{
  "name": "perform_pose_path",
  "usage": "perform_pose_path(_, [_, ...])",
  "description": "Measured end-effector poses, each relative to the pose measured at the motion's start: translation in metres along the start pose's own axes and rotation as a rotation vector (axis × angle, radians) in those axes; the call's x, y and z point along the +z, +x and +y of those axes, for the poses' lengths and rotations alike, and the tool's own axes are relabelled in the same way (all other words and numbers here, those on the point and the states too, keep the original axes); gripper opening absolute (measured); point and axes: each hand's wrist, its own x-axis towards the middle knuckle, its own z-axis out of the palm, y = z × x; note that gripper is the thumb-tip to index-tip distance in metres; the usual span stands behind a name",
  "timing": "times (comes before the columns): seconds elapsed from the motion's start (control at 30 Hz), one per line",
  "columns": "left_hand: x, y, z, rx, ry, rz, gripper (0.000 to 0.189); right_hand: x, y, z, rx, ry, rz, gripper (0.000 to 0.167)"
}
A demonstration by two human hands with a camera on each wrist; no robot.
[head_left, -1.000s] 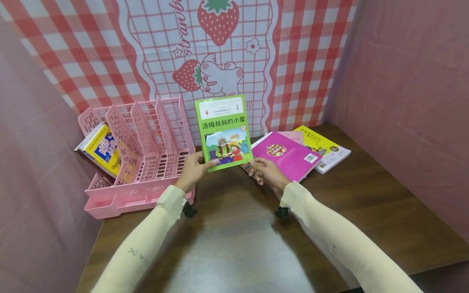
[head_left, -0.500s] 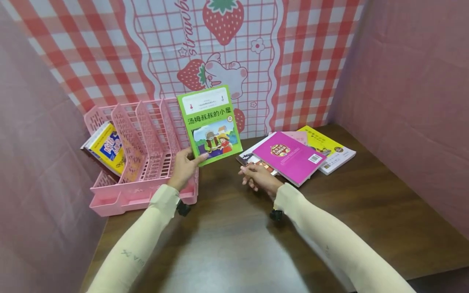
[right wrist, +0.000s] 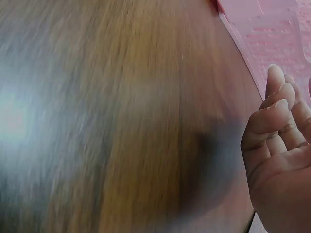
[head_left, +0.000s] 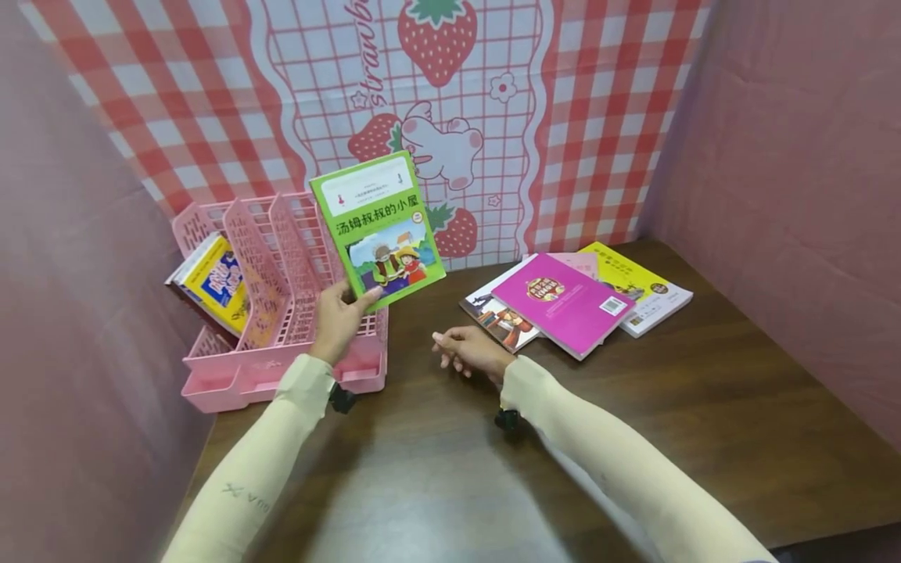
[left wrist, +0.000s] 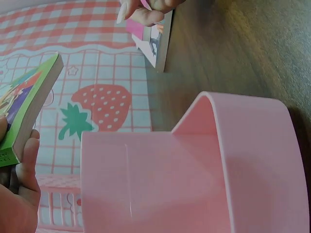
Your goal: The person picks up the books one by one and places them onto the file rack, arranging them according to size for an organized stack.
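In the head view my left hand (head_left: 334, 319) pinches the lower left corner of a green book (head_left: 380, 227), thumb on its cover. The book is held up, slightly tilted, in front of the right part of a pink desk rack (head_left: 281, 356). In the left wrist view the same green book (left wrist: 31, 107) shows its page edge, with fingers behind it. My right hand (head_left: 473, 350) is over the table with nothing in it, its fingers loosely curled. Several of those fingers (right wrist: 279, 114) show in the right wrist view, apart from the rack (right wrist: 262, 29).
A yellow and blue book (head_left: 218, 281) leans in the rack's left slot. To the right, a magenta book (head_left: 563, 301) overlaps an illustrated book (head_left: 503, 313) and a yellow book (head_left: 626, 277) on the brown table (head_left: 633, 414). A checked strawberry cloth (head_left: 598, 117) hangs behind.
The green book has moved left and slightly up in my left hand, towards the rack. My right hand has let go of its lower right corner and moved left and lower.
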Motion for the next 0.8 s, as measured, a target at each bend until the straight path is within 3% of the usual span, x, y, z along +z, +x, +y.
perform_pose_path(0.3, [-0.009, 0.0, -0.002, -0.022, 0.008, 0.056, 0.04, 0.034, 0.013, -0.016, -0.017, -0.102, -0.01, 0.049])
perform_pose_path(0.6, [-0.015, -0.003, -0.003, 0.018, 0.045, 0.082, 0.039, 0.073, 0.021, -0.043, -0.007, -0.167, 0.011, 0.054])
perform_pose_path(0.8, [-0.016, -0.001, -0.005, 0.054, 0.035, 0.095, 0.037, 0.088, 0.028, -0.051, -0.005, -0.214, 0.058, 0.049])
